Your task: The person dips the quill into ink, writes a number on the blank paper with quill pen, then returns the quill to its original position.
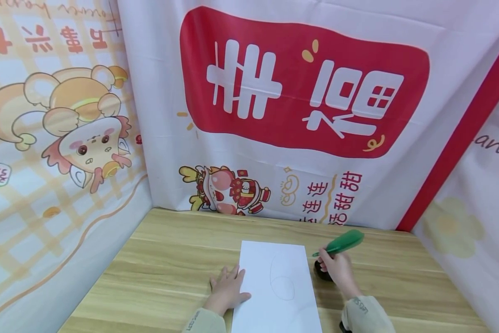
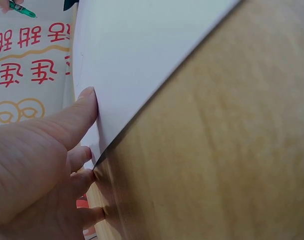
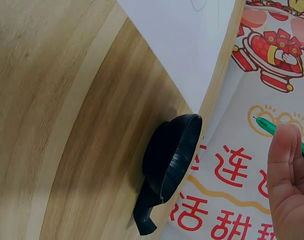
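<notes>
A white sheet of paper (image 1: pixel 276 286) with faint pencil curves lies on the wooden table (image 1: pixel 162 263). My left hand (image 1: pixel 226 289) lies flat with straight fingers on the paper's left edge (image 2: pixel 122 75), fingertips (image 2: pixel 87 97) touching it. To the right of the sheet, my right hand (image 1: pixel 334 268) holds a green feather-topped pen (image 1: pixel 341 243) lifted off the paper; its tip (image 3: pixel 264 125) points toward the sheet. Under that hand a small black holder (image 3: pixel 169 160) sits on the table beside the paper's right edge.
Printed banners wall the table in on the left (image 1: pixel 58 138), back (image 1: pixel 299 101) and right (image 1: pixel 474 185). Bare wood shows to the left of the paper and to the right of the black holder.
</notes>
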A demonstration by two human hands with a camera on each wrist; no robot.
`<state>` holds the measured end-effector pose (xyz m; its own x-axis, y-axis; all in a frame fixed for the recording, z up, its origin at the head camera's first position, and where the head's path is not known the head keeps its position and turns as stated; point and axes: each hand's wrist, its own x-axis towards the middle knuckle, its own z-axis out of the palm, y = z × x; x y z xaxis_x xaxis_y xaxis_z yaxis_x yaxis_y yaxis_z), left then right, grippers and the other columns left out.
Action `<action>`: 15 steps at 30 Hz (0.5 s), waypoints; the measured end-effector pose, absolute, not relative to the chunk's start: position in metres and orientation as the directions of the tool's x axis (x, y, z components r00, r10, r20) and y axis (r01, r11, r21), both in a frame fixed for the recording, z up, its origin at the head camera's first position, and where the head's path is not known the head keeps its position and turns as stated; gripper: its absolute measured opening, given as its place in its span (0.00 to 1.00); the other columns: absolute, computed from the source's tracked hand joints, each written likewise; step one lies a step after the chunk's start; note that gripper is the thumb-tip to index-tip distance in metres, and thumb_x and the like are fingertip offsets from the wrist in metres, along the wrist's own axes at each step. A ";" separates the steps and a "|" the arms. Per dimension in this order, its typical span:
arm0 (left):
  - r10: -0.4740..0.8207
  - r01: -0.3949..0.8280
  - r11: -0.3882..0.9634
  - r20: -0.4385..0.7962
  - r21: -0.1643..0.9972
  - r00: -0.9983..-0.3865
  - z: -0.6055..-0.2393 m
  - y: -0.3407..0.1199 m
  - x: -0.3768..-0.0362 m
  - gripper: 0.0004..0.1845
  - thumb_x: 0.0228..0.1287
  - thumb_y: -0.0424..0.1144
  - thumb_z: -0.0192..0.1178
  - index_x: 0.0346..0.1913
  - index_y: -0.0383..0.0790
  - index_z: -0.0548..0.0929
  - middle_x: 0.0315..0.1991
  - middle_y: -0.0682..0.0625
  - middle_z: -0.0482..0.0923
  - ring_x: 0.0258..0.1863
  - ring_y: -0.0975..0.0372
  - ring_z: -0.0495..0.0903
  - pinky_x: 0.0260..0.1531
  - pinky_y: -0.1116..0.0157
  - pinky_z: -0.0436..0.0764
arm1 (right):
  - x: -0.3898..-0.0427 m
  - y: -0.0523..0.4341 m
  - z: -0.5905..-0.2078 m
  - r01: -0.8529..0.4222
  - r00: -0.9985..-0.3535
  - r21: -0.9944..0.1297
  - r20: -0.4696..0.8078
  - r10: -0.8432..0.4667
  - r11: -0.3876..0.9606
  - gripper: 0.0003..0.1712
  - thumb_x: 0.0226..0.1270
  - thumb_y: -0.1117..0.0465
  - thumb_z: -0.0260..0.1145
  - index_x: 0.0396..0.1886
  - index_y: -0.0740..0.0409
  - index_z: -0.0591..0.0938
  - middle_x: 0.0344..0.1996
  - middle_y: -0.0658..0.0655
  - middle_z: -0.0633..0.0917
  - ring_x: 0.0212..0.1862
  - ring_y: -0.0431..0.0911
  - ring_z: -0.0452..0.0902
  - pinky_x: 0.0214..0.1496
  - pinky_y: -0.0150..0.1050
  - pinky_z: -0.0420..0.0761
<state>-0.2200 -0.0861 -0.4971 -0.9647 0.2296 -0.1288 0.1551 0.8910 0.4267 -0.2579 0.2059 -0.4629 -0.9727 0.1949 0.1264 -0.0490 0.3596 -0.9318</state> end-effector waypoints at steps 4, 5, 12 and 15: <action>0.231 0.157 0.892 -0.131 0.424 -0.964 -0.499 -0.086 -0.221 0.35 0.57 0.52 0.61 0.64 0.36 0.67 0.67 0.38 0.58 0.65 0.37 0.48 0.53 0.30 0.42 | -0.258 0.213 -0.463 -0.047 -0.972 -0.921 0.132 0.196 0.387 0.09 0.67 0.66 0.55 0.36 0.72 0.74 0.21 0.58 0.79 0.22 0.47 0.75 0.23 0.35 0.80; 0.232 0.157 0.893 -0.131 0.422 -0.964 -0.500 -0.087 -0.221 0.35 0.57 0.52 0.61 0.64 0.36 0.67 0.67 0.38 0.58 0.65 0.37 0.48 0.53 0.30 0.42 | -0.258 0.215 -0.462 -0.045 -0.972 -0.918 0.132 0.196 0.394 0.09 0.67 0.66 0.55 0.36 0.72 0.74 0.21 0.58 0.79 0.22 0.47 0.76 0.23 0.35 0.80; 0.229 0.154 0.892 -0.131 0.425 -0.964 -0.501 -0.087 -0.222 0.36 0.56 0.52 0.61 0.64 0.36 0.67 0.67 0.38 0.57 0.65 0.36 0.47 0.53 0.30 0.41 | -0.258 0.227 -0.459 -0.020 -0.972 -0.910 0.115 0.206 0.413 0.12 0.69 0.63 0.54 0.39 0.71 0.74 0.24 0.60 0.80 0.24 0.46 0.76 0.25 0.34 0.80; 0.229 0.155 0.893 -0.130 0.421 -0.965 -0.502 -0.086 -0.223 0.36 0.56 0.52 0.61 0.64 0.36 0.67 0.67 0.38 0.57 0.65 0.36 0.47 0.53 0.29 0.41 | -0.260 0.231 -0.460 -0.021 -0.971 -0.911 0.117 0.209 0.413 0.12 0.69 0.63 0.54 0.39 0.71 0.74 0.24 0.61 0.80 0.25 0.46 0.76 0.25 0.34 0.81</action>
